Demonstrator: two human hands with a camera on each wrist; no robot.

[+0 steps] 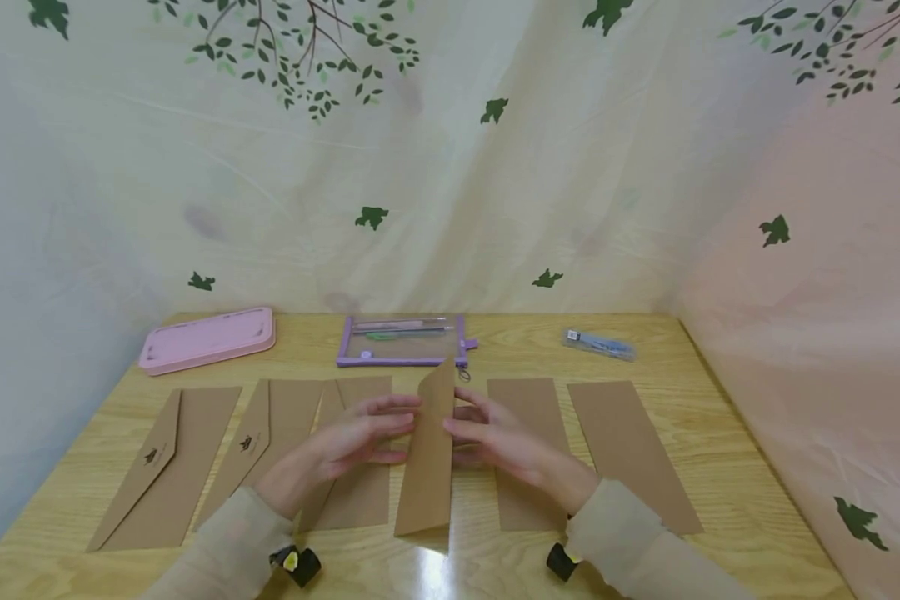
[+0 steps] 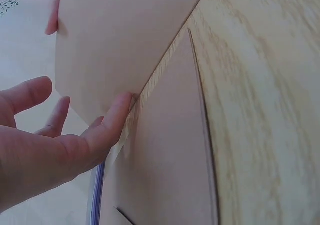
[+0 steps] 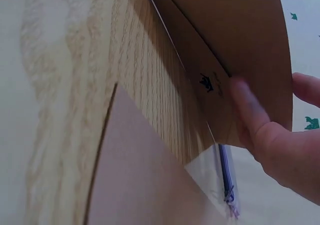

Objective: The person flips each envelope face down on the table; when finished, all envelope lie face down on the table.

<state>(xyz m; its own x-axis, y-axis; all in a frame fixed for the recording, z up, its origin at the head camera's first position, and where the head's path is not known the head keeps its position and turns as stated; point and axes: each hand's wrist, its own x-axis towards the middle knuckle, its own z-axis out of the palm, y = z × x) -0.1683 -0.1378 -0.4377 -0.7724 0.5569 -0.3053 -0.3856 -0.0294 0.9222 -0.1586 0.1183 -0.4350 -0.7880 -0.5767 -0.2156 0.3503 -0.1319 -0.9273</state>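
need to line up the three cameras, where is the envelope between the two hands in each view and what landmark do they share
Head: the raised envelope is central in the lower half, between the left hand and right hand.
Left wrist: upper left to upper centre, cut off by the top edge.
Right wrist: upper right, cut off by the top edge.
Shared landmark: the purple-trimmed pouch.
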